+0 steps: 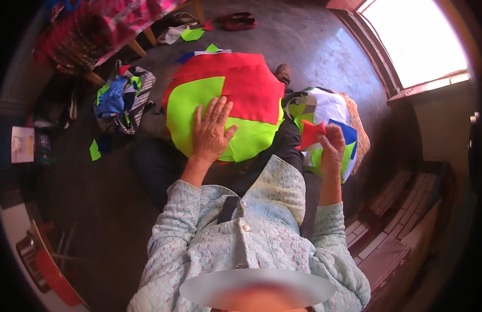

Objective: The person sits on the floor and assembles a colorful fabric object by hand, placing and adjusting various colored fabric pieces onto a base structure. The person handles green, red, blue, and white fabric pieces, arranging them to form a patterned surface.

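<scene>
1. A heap of fabric scraps (121, 99) lies on the floor (303, 41).
2. Left hand (211, 132) rests flat, fingers spread wide, on the green-and-red cloth stack (236, 99).
3. Right hand (330, 148) pinches a small red cloth piece (312, 132) over a scrap-filled bag (334, 112).

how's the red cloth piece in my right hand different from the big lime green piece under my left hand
The red piece is small and pinched up in the right hand; the lime green piece is far larger, spread flat on the lap under the left hand, partly covered by a red sheet. Both look like plain cloth.
</scene>
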`<action>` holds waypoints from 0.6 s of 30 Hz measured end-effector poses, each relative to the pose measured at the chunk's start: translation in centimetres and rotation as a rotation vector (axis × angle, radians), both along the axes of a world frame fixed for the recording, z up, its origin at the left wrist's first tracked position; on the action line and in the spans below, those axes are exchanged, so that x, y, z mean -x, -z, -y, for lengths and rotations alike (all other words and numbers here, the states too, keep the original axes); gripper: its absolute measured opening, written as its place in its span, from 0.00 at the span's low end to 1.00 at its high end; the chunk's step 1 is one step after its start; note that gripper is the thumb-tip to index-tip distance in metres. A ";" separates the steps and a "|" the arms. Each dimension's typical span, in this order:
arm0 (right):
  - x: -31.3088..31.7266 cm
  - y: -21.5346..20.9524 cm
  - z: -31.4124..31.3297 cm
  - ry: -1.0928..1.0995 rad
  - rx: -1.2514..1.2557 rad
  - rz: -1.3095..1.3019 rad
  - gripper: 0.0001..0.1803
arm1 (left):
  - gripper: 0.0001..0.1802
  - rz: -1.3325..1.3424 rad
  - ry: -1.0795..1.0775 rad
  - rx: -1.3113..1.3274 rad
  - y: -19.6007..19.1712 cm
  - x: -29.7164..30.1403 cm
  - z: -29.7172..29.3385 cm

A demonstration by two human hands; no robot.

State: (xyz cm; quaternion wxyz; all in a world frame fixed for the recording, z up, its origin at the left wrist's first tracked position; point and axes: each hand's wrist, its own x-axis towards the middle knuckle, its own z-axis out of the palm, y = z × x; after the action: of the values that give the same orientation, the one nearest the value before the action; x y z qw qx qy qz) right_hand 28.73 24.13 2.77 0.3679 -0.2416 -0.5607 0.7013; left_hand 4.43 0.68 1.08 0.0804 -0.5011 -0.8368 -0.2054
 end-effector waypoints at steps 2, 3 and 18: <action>3.7 -3.7 0.8 -0.056 -0.053 -0.074 0.18 | 0.33 0.032 -0.005 -0.033 0.2 0.1 0.1; 5.7 -5.5 1.3 -0.065 -0.065 -0.127 0.20 | 0.33 0.051 -0.001 -0.051 0.3 0.2 0.1; 9.2 2.3 8.3 -0.410 -0.570 0.135 0.18 | 0.36 0.155 0.038 -0.170 0.4 0.6 1.0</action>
State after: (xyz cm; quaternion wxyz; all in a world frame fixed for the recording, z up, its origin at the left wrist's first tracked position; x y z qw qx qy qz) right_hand 19.52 15.86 0.47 0.2345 -0.0574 -0.7938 0.5583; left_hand 3.81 -0.30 0.67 0.0537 -0.4907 -0.8105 -0.3153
